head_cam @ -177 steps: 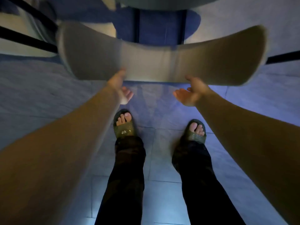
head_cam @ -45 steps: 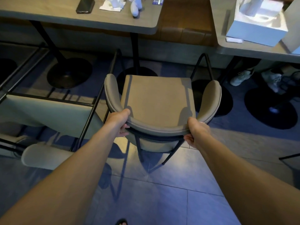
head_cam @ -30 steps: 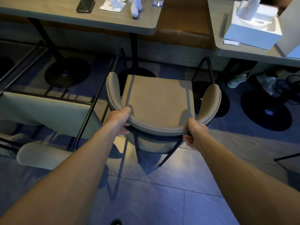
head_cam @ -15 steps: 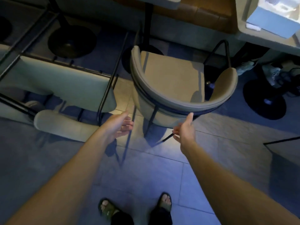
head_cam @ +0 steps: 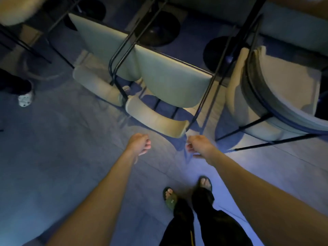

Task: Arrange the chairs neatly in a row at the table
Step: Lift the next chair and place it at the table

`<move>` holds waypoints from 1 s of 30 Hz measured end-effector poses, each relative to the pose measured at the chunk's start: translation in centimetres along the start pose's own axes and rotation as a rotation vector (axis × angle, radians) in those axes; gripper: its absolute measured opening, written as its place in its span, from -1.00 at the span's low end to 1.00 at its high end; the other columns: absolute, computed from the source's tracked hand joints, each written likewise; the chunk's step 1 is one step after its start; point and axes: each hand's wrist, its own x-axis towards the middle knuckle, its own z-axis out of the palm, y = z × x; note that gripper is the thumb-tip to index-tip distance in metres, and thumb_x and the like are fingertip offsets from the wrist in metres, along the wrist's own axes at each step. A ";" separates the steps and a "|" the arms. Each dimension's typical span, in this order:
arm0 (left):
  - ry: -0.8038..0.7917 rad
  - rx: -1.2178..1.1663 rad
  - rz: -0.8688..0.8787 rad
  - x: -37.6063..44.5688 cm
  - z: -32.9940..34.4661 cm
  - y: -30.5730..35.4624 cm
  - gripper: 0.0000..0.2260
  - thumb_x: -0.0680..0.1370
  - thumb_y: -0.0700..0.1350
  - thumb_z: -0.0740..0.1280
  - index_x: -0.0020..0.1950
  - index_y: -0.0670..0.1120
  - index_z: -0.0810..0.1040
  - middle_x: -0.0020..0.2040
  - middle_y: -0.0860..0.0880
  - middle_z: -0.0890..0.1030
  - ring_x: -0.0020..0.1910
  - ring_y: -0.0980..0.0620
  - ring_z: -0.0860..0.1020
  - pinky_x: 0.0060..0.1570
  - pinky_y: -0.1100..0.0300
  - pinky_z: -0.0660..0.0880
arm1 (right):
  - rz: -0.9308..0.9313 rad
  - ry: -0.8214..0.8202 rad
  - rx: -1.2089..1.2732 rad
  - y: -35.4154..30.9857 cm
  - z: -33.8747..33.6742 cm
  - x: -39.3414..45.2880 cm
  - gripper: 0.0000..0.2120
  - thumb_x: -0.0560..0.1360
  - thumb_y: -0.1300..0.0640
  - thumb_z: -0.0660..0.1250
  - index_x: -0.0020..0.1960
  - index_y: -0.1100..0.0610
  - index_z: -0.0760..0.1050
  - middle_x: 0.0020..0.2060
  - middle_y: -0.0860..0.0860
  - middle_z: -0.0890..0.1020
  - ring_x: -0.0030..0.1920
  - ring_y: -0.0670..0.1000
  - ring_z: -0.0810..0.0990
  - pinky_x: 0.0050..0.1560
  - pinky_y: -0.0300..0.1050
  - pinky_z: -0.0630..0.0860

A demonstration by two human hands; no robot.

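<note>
An upright beige chair (head_cam: 291, 96) with a curved back stands at the right edge. Left of it a second beige chair (head_cam: 170, 82) lies tipped over, its backrest (head_cam: 156, 119) on the floor and its black legs pointing up. A third tipped chair (head_cam: 99, 50) lies further left, close against it. My left hand (head_cam: 140, 144) hovers just in front of the fallen backrest, fingers curled, holding nothing. My right hand (head_cam: 198, 146) hangs near the backrest's right end, fingers loosely curled and empty. Neither hand touches a chair.
Round black table bases (head_cam: 158, 31) stand behind the chairs. Another person's white shoe (head_cam: 24, 100) is at the left edge. My feet in green sandals (head_cam: 170, 197) stand on the grey tiled floor (head_cam: 62, 157), which stretches open to the left.
Both hands have let go of the upright chair and pulled back. My view has swung left and down, so the tipped chair now lies in front of my hands.
</note>
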 end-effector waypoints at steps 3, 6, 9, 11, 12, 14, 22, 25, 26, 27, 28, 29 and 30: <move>-0.001 0.155 -0.033 0.7 -2.2 -0.1 -0.73 0.62 -0.24 0.15 -0.28 -0.10 0.40 -0.32 -0.05 0.46 -0.38 0.06 0.45 -0.31 0.28 0.36 | -0.036 -0.053 -0.151 -1.0 1.9 0.4 -0.75 0.62 0.12 0.16 -0.22 0.12 0.41 -0.31 0.04 0.53 -0.36 -0.02 0.45 -0.33 -0.13 0.37; 0.021 0.193 -0.042 2.6 -3.8 0.3 -0.76 0.62 -0.21 0.16 -0.25 -0.10 0.42 -0.30 -0.05 0.49 -0.36 0.07 0.48 -0.28 0.27 0.42 | 0.004 -0.072 -0.100 -2.3 2.7 1.1 -0.82 0.64 0.15 0.13 -0.10 0.19 0.38 -0.33 0.06 0.45 -0.39 -0.03 0.41 -0.41 -0.20 0.30; 0.038 0.181 -0.060 4.5 -4.7 1.6 -0.78 0.61 -0.21 0.18 -0.23 -0.08 0.44 -0.29 -0.03 0.51 -0.37 0.07 0.48 -0.28 0.26 0.42 | 0.053 -0.089 -0.066 -3.4 3.4 2.6 -0.87 0.65 0.14 0.10 -0.02 0.18 0.34 -0.32 0.06 0.43 -0.38 -0.02 0.38 -0.34 -0.18 0.29; 0.015 0.185 -0.093 6.4 -4.6 2.5 -0.78 0.61 -0.20 0.18 -0.23 -0.09 0.44 -0.29 -0.03 0.52 -0.38 0.07 0.47 -0.29 0.27 0.40 | 0.104 -0.065 -0.014 -3.7 4.0 4.7 -0.84 0.63 0.13 0.12 -0.09 0.15 0.38 -0.27 0.07 0.51 -0.32 0.00 0.46 -0.22 -0.14 0.38; 0.007 0.181 -0.105 7.6 -4.3 3.0 -0.77 0.61 -0.21 0.18 -0.24 -0.09 0.43 -0.30 -0.03 0.51 -0.39 0.07 0.46 -0.31 0.27 0.37 | 0.120 -0.051 0.012 -3.9 4.5 6.1 -0.82 0.62 0.12 0.14 -0.13 0.14 0.40 -0.26 0.08 0.54 -0.30 0.01 0.48 -0.19 -0.14 0.40; -0.011 0.176 -0.088 10.3 -3.9 4.4 -0.78 0.61 -0.21 0.17 -0.24 -0.07 0.41 -0.31 -0.02 0.49 -0.40 0.08 0.43 -0.33 0.28 0.34 | 0.141 -0.037 0.060 -4.5 5.9 9.3 -0.77 0.61 0.13 0.14 -0.21 0.12 0.40 -0.26 0.09 0.56 -0.31 0.03 0.48 -0.24 -0.17 0.40; -0.089 0.188 -0.162 21.6 -2.1 3.4 -0.79 0.62 -0.14 0.19 -0.22 -0.02 0.41 -0.31 0.01 0.49 -0.39 0.09 0.46 -0.29 0.27 0.35 | 0.287 -0.067 0.289 -5.4 11.1 20.1 -0.73 0.65 0.09 0.10 -0.21 0.07 0.38 -0.34 0.01 0.54 -0.42 -0.04 0.45 -0.33 -0.20 0.39; -0.072 0.113 -0.236 26.3 -2.3 1.5 -0.81 0.63 -0.10 0.21 -0.19 -0.01 0.43 -0.30 0.02 0.49 -0.39 0.10 0.46 -0.29 0.27 0.38 | 0.357 -0.056 0.460 -4.3 12.8 24.3 -0.74 0.66 0.04 0.10 -0.17 0.07 0.41 -0.28 0.00 0.56 -0.34 -0.04 0.52 -0.32 -0.19 0.43; -0.069 0.095 -0.265 27.9 -2.4 0.8 -0.81 0.63 -0.07 0.22 -0.18 -0.02 0.43 -0.29 0.01 0.49 -0.37 0.09 0.47 -0.28 0.25 0.39 | 0.381 -0.062 0.524 -3.7 13.5 25.8 -0.74 0.65 0.02 0.12 -0.15 0.07 0.43 -0.26 0.00 0.58 -0.31 -0.04 0.55 -0.31 -0.17 0.45; -0.066 0.076 -0.291 29.6 -2.4 0.2 -0.82 0.63 -0.05 0.22 -0.16 -0.02 0.45 -0.27 0.01 0.50 -0.34 0.09 0.48 -0.26 0.23 0.41 | 0.404 -0.060 0.590 -3.1 14.2 27.4 -0.74 0.65 0.00 0.14 -0.14 0.07 0.45 -0.24 0.00 0.59 -0.27 -0.04 0.58 -0.29 -0.15 0.48; -0.065 0.059 -0.314 31.4 -2.4 -0.5 -0.82 0.64 -0.02 0.23 -0.14 -0.02 0.46 -0.24 0.01 0.51 -0.30 0.08 0.50 -0.23 0.21 0.43 | 0.430 -0.057 0.662 -2.5 14.9 29.1 -0.75 0.64 -0.01 0.17 -0.13 0.08 0.46 -0.23 0.00 0.61 -0.26 -0.04 0.60 -0.28 -0.14 0.49; -0.068 0.043 -0.335 33.3 -2.4 -1.1 -0.82 0.63 0.00 0.24 -0.13 -0.03 0.46 -0.20 0.01 0.52 -0.26 0.07 0.51 -0.19 0.20 0.45 | 0.457 -0.054 0.739 -1.9 15.8 30.8 -0.76 0.63 -0.02 0.19 -0.13 0.09 0.47 -0.22 0.01 0.62 -0.25 -0.04 0.60 -0.28 -0.13 0.50; -0.076 0.031 -0.355 35.3 -2.4 -1.8 -0.82 0.63 0.03 0.25 -0.11 -0.03 0.47 -0.17 0.00 0.53 -0.22 0.08 0.52 -0.16 0.18 0.46 | 0.483 -0.056 0.812 -1.3 16.7 32.6 -0.75 0.63 -0.02 0.20 -0.13 0.09 0.47 -0.22 0.01 0.61 -0.26 -0.03 0.60 -0.28 -0.13 0.50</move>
